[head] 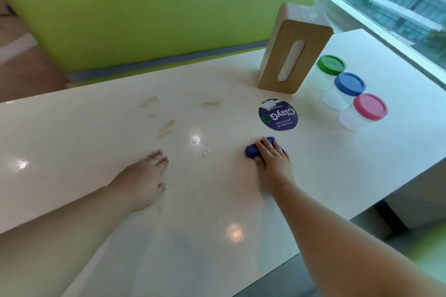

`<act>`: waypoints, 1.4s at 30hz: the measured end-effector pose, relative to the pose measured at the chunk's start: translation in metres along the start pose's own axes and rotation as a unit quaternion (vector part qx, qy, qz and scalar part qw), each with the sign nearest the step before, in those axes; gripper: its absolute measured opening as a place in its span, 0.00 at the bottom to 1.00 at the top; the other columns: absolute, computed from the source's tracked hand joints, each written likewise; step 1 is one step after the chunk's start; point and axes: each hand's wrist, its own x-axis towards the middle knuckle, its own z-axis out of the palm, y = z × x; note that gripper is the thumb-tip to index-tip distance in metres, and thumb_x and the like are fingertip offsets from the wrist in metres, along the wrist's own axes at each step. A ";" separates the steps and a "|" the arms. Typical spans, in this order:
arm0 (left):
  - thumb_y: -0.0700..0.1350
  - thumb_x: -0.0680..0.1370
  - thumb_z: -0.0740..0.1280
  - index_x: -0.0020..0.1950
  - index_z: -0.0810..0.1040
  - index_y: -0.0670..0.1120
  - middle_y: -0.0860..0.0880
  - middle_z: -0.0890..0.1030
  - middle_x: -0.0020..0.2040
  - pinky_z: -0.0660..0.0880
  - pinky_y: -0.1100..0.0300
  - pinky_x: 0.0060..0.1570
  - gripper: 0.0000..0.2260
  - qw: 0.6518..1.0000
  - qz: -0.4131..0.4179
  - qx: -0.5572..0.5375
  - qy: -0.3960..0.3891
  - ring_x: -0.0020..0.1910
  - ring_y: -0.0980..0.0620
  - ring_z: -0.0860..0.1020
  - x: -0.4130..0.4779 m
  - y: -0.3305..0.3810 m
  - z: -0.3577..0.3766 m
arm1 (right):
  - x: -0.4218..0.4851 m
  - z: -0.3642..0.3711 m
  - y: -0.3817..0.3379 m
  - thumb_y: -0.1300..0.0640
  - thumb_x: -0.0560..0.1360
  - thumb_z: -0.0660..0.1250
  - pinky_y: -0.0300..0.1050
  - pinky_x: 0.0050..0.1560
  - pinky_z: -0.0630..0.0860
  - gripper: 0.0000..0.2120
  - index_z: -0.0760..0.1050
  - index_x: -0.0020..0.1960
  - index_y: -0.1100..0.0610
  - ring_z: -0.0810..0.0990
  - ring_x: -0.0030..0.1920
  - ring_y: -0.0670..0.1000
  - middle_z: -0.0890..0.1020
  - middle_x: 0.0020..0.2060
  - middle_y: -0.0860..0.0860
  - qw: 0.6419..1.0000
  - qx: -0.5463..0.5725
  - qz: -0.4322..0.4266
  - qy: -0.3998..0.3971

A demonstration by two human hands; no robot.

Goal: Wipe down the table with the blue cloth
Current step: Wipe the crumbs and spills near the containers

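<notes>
A bunched blue cloth lies on the glossy white table, just below a round purple sticker. My right hand covers most of the cloth, with the fingers curled over it and the thumb against its near side. To the left, my left hand rests flat on the tabletop with its fingers straight, holding nothing. Brownish smears mark the table beyond my left hand, with another smear further right.
A wooden tissue box stands upright at the back right. Beside it are three clear jars with green, blue and pink lids. The purple sticker is stuck flat. A green seat back runs behind the table; a window lies to the right.
</notes>
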 end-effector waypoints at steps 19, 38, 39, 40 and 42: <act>0.61 0.75 0.62 0.77 0.49 0.49 0.51 0.45 0.78 0.45 0.66 0.71 0.37 0.997 0.060 -0.035 0.026 0.76 0.57 0.45 -0.003 -0.016 0.006 | 0.025 0.015 -0.078 0.59 0.79 0.58 0.42 0.65 0.60 0.17 0.71 0.68 0.53 0.67 0.69 0.56 0.70 0.69 0.52 0.973 0.222 0.059 0.013; 0.57 0.77 0.61 0.77 0.47 0.47 0.49 0.43 0.78 0.44 0.64 0.72 0.35 0.997 0.036 -0.059 0.022 0.77 0.54 0.43 -0.032 -0.040 0.015 | -0.015 0.024 -0.097 0.58 0.80 0.58 0.40 0.69 0.55 0.17 0.72 0.67 0.51 0.62 0.72 0.49 0.70 0.70 0.49 0.965 0.258 0.039 0.000; 0.57 0.77 0.61 0.77 0.47 0.46 0.48 0.43 0.78 0.44 0.63 0.72 0.35 0.998 0.036 -0.056 0.018 0.77 0.53 0.44 -0.030 -0.040 0.014 | -0.020 0.027 -0.108 0.58 0.80 0.57 0.42 0.70 0.55 0.17 0.71 0.67 0.51 0.62 0.72 0.50 0.69 0.70 0.48 0.963 0.268 0.024 -0.014; 0.57 0.77 0.62 0.77 0.48 0.46 0.47 0.44 0.78 0.45 0.62 0.72 0.36 0.998 0.034 -0.056 0.015 0.77 0.53 0.44 -0.029 -0.039 0.013 | -0.028 0.031 -0.119 0.58 0.80 0.57 0.44 0.70 0.53 0.17 0.70 0.68 0.51 0.61 0.73 0.50 0.69 0.70 0.48 0.964 0.264 -0.006 -0.030; 0.56 0.76 0.63 0.77 0.49 0.46 0.47 0.44 0.78 0.48 0.61 0.73 0.36 0.998 0.025 -0.059 0.014 0.77 0.53 0.45 -0.026 -0.036 0.011 | -0.048 0.041 -0.138 0.55 0.80 0.56 0.46 0.71 0.46 0.18 0.67 0.70 0.46 0.54 0.75 0.49 0.66 0.71 0.44 0.971 0.213 -0.086 -0.070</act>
